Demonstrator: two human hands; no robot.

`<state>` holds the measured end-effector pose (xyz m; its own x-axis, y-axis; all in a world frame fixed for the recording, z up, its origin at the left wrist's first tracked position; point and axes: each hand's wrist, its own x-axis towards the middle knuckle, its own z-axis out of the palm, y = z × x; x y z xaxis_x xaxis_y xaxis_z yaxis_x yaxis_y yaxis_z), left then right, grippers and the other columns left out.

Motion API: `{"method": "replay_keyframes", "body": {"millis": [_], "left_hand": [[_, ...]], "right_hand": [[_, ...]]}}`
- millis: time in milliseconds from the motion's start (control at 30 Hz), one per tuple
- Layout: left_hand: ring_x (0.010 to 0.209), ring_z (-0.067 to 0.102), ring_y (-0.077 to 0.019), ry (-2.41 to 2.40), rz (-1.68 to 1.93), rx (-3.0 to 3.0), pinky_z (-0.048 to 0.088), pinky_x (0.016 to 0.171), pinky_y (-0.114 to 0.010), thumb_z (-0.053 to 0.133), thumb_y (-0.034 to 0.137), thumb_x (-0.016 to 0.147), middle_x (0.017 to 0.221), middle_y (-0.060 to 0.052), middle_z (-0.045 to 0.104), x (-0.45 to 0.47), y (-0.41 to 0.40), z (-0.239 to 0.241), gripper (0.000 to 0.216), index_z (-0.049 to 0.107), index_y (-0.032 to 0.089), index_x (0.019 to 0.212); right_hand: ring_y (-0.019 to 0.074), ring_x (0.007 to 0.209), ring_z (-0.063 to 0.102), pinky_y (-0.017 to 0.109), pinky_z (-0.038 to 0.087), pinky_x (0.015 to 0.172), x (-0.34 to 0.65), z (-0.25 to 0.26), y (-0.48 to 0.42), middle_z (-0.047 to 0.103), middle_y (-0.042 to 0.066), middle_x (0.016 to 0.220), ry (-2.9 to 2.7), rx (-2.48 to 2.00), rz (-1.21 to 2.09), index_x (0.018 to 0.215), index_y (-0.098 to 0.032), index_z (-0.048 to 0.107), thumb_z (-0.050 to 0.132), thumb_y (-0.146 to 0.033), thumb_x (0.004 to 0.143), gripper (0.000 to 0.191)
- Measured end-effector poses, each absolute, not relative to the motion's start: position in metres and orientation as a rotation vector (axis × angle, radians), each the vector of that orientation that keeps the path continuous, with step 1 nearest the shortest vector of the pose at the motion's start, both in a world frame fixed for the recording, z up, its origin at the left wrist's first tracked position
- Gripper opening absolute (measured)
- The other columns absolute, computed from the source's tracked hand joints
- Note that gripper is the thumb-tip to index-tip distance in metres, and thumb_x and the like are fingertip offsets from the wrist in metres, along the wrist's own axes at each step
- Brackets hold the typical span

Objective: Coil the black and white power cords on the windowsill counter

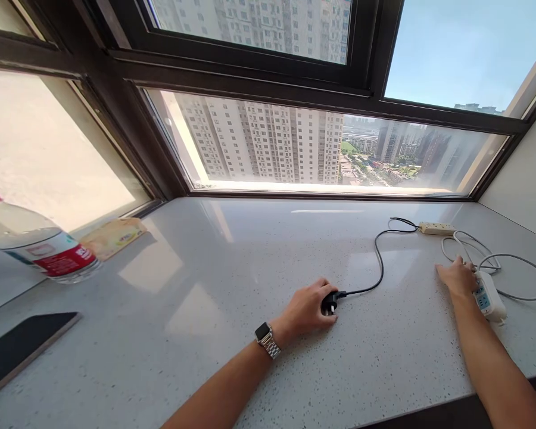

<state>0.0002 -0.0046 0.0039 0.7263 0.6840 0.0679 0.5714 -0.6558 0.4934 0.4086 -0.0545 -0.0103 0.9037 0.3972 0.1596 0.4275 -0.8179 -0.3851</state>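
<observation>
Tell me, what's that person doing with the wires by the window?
A person leans over a white sill. The left hand grips a black plug lying on the sill, its black cord running off to a beige power strip. The right hand rests on a white power strip with a grey cable. A water bottle stands far left.

The plug point(329, 302) and its cord point(377, 262) are black. The power strip point(488, 296) is white. The counter point(232, 268) is white with tiny specks. The bottle point(36, 241) has a red label.
</observation>
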Motion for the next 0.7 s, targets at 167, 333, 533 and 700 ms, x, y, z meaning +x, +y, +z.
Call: {"method": "replay_keyframes", "body": {"millis": [167, 333, 533, 700], "left_hand": [[0.085, 0.061, -0.0214, 0.964, 0.348, 2.474, 0.043, 0.070, -0.028, 0.064, 0.036, 0.069, 0.111, -0.005, 0.061, 0.001, -0.006, 0.007, 0.049, 0.061, 0.023, 0.117], [0.078, 0.060, -0.0193, 0.962, 0.307, 2.443, 0.041, 0.063, -0.027, 0.062, 0.039, 0.071, 0.113, -0.007, 0.061, 0.001, -0.005, 0.008, 0.052, 0.059, 0.021, 0.120], [0.082, 0.060, -0.0209, 0.944, 0.350, 2.446, 0.041, 0.065, -0.029, 0.063, 0.041, 0.070, 0.113, -0.007, 0.062, 0.000, -0.003, 0.005, 0.050, 0.060, 0.020, 0.116], [0.076, 0.059, -0.0198, 1.004, 0.402, 2.348, 0.040, 0.065, -0.029, 0.063, 0.036, 0.068, 0.092, -0.005, 0.067, 0.002, -0.002, 0.001, 0.042, 0.058, 0.020, 0.107]], "right_hand": [[0.0370, 0.101, 0.059, 0.046, 0.046, 0.078, 0.416, -0.010, -0.056, 0.060, 0.021, 0.117, -0.703, -2.496, -0.175, 0.117, -0.014, 0.061, 0.055, -0.044, 0.074, 0.052], [0.0271, 0.078, 0.063, 0.034, 0.046, 0.071, 0.391, -0.007, -0.048, 0.067, 0.011, 0.075, -0.960, -2.150, -0.129, 0.091, -0.014, 0.071, 0.048, -0.046, 0.079, 0.042], [0.0333, 0.097, 0.060, 0.040, 0.048, 0.070, 0.387, -0.006, -0.051, 0.058, 0.018, 0.119, -0.831, -2.577, -0.162, 0.121, -0.019, 0.062, 0.050, -0.052, 0.079, 0.055], [0.0309, 0.091, 0.062, 0.033, 0.045, 0.063, 0.387, -0.009, -0.049, 0.067, 0.014, 0.101, -1.018, -2.534, 0.036, 0.096, -0.019, 0.071, 0.053, -0.050, 0.075, 0.041]]}}
